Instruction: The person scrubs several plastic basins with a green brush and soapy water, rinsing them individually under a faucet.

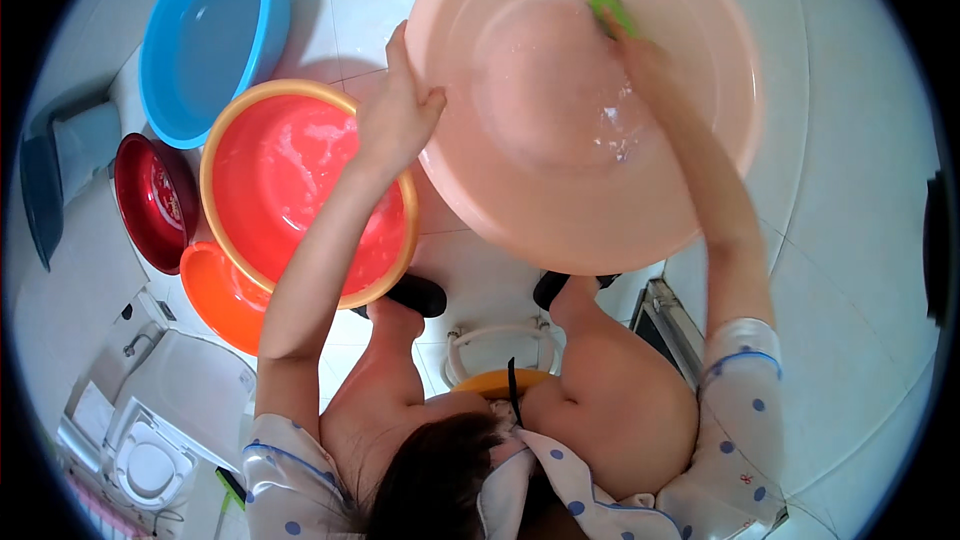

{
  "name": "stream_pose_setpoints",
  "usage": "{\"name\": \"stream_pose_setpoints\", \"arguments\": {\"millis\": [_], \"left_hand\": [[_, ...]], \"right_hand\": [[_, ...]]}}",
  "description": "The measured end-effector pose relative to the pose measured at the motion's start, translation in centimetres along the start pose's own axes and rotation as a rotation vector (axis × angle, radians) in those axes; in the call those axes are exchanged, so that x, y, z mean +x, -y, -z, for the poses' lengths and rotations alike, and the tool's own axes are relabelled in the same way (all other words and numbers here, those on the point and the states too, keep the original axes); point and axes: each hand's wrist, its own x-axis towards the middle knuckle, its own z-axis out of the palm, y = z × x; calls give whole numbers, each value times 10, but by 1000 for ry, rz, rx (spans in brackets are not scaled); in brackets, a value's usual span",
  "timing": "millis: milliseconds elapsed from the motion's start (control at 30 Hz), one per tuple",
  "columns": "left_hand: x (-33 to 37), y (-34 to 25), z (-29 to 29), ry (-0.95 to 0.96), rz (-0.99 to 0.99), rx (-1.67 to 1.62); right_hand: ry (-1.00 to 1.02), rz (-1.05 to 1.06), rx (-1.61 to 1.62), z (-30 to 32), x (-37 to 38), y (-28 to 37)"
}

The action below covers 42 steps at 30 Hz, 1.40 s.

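Note:
A large pale pink basin (470, 165) takes up the upper middle, with suds and shiny wet patches inside it. My left hand (395, 120) is at its left rim, fingers stretched along the outer side and thumb by the edge, holding it. Inside the basin, at the far right of its bottom, my right hand (632, 45) is closed round a small bright green scrub brush (608, 10), pressed against the surface. My fingers partly cover the brush, and its underside is hidden.
Left of the pink basin stand a red basin with a yellow rim (310, 90), a blue basin (270, 25), a dark red bowl (155, 200) and an orange basin (225, 290). A white toilet (190, 380) is at the lower left. My feet are on the tiled floor, close to the pink basin.

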Motion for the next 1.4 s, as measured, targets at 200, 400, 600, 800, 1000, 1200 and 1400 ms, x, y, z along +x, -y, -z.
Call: {"name": "stream_pose_setpoints", "arguments": {"millis": [200, 400, 600, 800, 1000, 1200, 1400], "left_hand": [[-3, 15, 3, -68, -73, -28], [2, 22, -4, -114, -216, -339], [-8, -26, 41, -108, -293, -391], [8, -55, 52, -146, -474, -160], [18, -50, 64, -45, -395, -327], [11, -38, 58, -77, -321, -346], [10, -40, 54, -70, -365, -399]], "right_hand": [[247, 237, 347, -64, -58, 135], [682, 369, 363, -12, -151, 61], [794, 265, -540, 53, -115, -8], [50, 433, -709, 67, -6, -29], [-263, 720, -669, 146, 10, 87], [-590, 739, 65, 117, -14, 106], [-725, 470, 326, 85, -24, 176]]}}
